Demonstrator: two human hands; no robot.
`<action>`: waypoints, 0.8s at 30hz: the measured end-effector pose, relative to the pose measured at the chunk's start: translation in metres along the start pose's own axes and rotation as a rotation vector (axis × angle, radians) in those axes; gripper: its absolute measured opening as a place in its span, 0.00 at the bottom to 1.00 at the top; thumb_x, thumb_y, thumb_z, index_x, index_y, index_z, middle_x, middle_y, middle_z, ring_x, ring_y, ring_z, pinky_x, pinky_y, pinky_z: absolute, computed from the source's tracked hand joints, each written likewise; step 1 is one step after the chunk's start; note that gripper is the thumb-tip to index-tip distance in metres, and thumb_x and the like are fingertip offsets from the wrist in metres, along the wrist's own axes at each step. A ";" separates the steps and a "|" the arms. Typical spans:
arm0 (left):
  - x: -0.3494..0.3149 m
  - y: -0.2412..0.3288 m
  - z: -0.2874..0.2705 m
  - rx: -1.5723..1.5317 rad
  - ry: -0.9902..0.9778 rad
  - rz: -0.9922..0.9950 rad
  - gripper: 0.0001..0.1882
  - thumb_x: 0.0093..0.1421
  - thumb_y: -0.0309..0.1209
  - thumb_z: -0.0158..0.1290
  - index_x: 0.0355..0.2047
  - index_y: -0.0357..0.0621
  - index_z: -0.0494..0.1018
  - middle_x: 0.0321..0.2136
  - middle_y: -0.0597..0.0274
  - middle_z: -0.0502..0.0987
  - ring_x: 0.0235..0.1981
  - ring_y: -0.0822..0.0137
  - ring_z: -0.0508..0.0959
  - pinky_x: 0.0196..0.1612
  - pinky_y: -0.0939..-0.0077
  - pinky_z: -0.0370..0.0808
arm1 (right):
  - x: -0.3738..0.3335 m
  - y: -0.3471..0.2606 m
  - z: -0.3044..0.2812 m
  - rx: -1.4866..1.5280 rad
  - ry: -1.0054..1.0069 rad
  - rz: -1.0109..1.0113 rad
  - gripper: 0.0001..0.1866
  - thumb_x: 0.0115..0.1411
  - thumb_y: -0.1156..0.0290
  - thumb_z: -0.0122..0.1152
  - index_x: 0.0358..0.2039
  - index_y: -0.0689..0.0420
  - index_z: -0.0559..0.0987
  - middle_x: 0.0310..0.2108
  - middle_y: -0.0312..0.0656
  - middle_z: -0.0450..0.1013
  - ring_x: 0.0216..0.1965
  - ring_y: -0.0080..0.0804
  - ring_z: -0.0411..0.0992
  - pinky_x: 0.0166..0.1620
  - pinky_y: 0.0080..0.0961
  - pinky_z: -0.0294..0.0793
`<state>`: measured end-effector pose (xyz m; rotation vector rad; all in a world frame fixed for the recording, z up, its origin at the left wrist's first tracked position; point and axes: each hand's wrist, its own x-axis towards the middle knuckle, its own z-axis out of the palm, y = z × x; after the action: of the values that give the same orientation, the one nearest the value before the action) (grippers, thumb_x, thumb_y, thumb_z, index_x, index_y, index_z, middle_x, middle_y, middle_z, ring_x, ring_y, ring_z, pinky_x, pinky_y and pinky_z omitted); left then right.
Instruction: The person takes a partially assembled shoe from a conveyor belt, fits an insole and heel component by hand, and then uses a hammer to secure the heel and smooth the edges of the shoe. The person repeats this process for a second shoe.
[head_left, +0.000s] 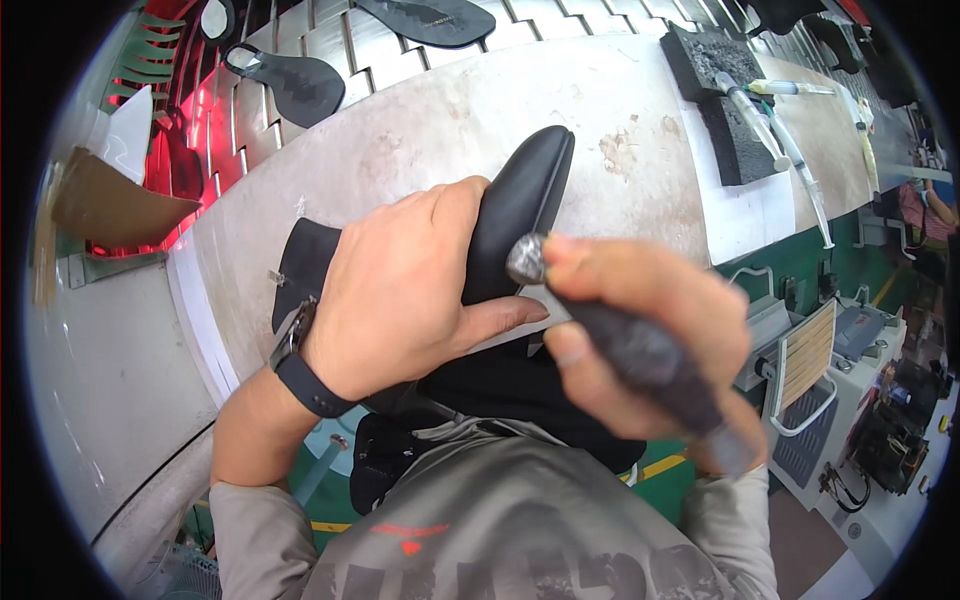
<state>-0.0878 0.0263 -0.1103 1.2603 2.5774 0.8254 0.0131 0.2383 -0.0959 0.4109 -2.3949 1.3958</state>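
Observation:
My left hand (395, 290) wraps over a black leather shoe (520, 200), its pointed toe aimed away from me. To the left of that hand, a black part (305, 262) with a small metal piece shows; my hand hides how it joins the shoe. My right hand (660, 330) grips a dark hand tool (645, 360), blurred by motion, with a rounded greyish end at the shoe's right side and a narrow end toward my wrist. Whether the tool touches the leather I cannot tell. My left thumb lies along a pale edge below the shoe.
A stained pale worktop (640, 90) lies under the shoe. Beyond it, black soles (300, 85) rest on a metal slatted conveyor (375, 60), lit red at left. At right are a dark foam block (735, 140) and several syringes (760, 125). A brown cardboard piece (120, 200) stands at left.

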 end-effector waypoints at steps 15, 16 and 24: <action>-0.003 -0.011 -0.010 -0.061 -0.098 -0.021 0.29 0.69 0.48 0.58 0.57 0.34 0.74 0.42 0.40 0.81 0.45 0.38 0.81 0.48 0.55 0.77 | -0.044 -0.006 0.051 -0.237 0.172 -0.206 0.21 0.47 0.79 0.76 0.44 0.66 0.83 0.42 0.52 0.82 0.39 0.48 0.83 0.43 0.36 0.86; -0.005 -0.014 -0.006 -0.062 -0.042 0.019 0.29 0.68 0.48 0.60 0.56 0.34 0.75 0.41 0.39 0.81 0.44 0.38 0.81 0.46 0.55 0.77 | -0.048 -0.008 0.061 -0.236 0.176 -0.209 0.21 0.47 0.79 0.76 0.44 0.66 0.83 0.42 0.52 0.82 0.39 0.48 0.83 0.43 0.37 0.87; -0.007 -0.016 0.000 -0.037 0.025 0.021 0.29 0.67 0.50 0.61 0.53 0.34 0.76 0.38 0.42 0.82 0.40 0.39 0.82 0.42 0.54 0.78 | -0.066 -0.016 0.092 0.000 0.213 -0.047 0.21 0.49 0.80 0.76 0.45 0.66 0.82 0.44 0.56 0.82 0.40 0.47 0.83 0.42 0.35 0.86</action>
<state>-0.0942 0.0128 -0.1193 1.2766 2.5595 0.8944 0.0661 0.1551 -0.1539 0.2994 -2.2001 1.3466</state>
